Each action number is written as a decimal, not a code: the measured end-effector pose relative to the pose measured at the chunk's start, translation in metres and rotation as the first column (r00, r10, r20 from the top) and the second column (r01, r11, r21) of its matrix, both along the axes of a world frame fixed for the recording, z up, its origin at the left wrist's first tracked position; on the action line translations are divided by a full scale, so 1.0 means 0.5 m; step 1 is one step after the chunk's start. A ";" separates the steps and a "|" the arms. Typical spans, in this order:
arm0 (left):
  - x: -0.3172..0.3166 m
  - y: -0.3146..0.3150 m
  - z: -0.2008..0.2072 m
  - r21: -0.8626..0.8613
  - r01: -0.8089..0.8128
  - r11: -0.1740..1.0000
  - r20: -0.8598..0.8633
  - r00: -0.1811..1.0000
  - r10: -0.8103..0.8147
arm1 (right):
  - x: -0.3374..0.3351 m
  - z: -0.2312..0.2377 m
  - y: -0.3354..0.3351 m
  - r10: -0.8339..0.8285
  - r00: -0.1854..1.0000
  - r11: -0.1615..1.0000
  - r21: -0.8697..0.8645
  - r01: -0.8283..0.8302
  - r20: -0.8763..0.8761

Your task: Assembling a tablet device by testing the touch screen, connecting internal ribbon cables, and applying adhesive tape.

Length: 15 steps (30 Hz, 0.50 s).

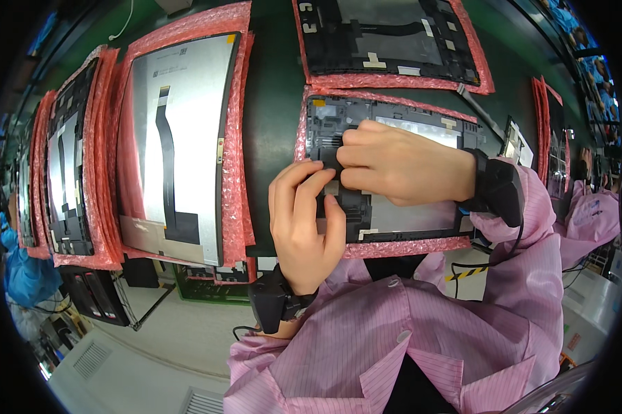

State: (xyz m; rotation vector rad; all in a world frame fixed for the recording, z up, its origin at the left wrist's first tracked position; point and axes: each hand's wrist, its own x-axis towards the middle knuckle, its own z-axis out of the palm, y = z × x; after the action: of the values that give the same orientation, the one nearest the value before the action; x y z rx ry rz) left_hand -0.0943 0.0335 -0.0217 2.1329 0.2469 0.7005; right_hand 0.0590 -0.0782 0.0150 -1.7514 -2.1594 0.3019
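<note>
A dark tablet frame with a screen panel [407, 218] lies in front of me on pink bubble wrap. My right hand [400, 160] comes across it from the right, its fingers curled down onto the left part of the frame. Whatever those fingertips pinch is hidden under the knuckles. At the frame's left edge is my left hand [302, 219], fingers bent but apart and thumb separate. Its fingertips rest on or just above the frame beside the right hand, with nothing visible in them. Both wrists wear black strapped devices.
Another tablet frame [393, 41] lies on pink bubble wrap beyond. To the left, a silver-backed screen panel [193, 138] with a dark ribbon cable rests on stacked wrap [239, 124]; more frames [69, 159] lie farther left. Beneath the green table [273, 83] stands a green crate [207, 290].
</note>
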 end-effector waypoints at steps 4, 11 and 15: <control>0.003 -0.002 0.007 0.118 0.023 0.993 -0.049 0.999 -0.018 | -0.003 -0.007 -0.009 -0.042 0.999 0.998 0.045 0.042 0.010; 0.010 -0.011 0.015 0.245 0.070 0.967 -0.131 0.991 -0.038 | -0.013 0.003 -0.019 -0.138 0.982 0.982 0.145 0.120 0.126; 0.010 -0.013 0.007 0.312 0.056 0.948 -0.136 0.991 -0.014 | -0.018 0.005 -0.029 -0.187 0.971 0.970 0.181 0.160 0.146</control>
State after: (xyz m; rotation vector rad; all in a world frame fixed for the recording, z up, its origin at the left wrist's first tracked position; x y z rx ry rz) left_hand -0.0891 0.0270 -0.0181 2.4885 0.1761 0.6100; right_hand 0.0498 -0.0925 0.0174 -1.9080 -2.0498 -0.0679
